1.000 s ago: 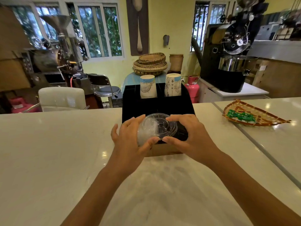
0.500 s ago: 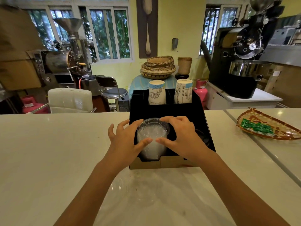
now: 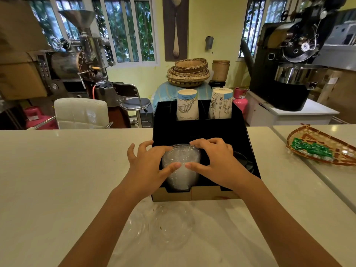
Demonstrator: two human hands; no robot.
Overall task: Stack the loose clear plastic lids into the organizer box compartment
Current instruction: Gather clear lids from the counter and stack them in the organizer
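Both hands are working at the front of the box: I am seeing my left hand point(image 3: 148, 166) curving around the left side of the stack of lids point(image 3: 181, 166) with fingers spread and its thumb pressing on the front of the stack, while my right hand point(image 3: 213, 160) is cupping the right side, fingers arching over the top rim and thumb meeting the left thumb. The grip is loose, more steadying than pinching.

I am looking across a pale, glossy counter point(image 3: 57, 180) that is reflecting the room lights. Behind it, two coffee roasting machines are standing left point(image 3: 77, 60) and right point(image 3: 292, 60), with barred windows point(image 3: 129, 29) showing greenery, a pile of woven baskets point(image 3: 188, 74) and a padded white chair point(image 3: 81, 112).

The stack is sitting in the front left compartment of the black organizer box point(image 3: 202, 130), rising above its edge. The lids are clear, thin plastic, round and nested, looking milky where they are overlapping. Two paper cups point(image 3: 187, 105) are standing upside down in the back slots. The box has a bare cardboard front wall. Loose clear lids point(image 3: 169, 226) are lying on the counter between my forearms, nearly invisible against the marbled top. A woven tray point(image 3: 323, 147) holding green packets is resting to the right.
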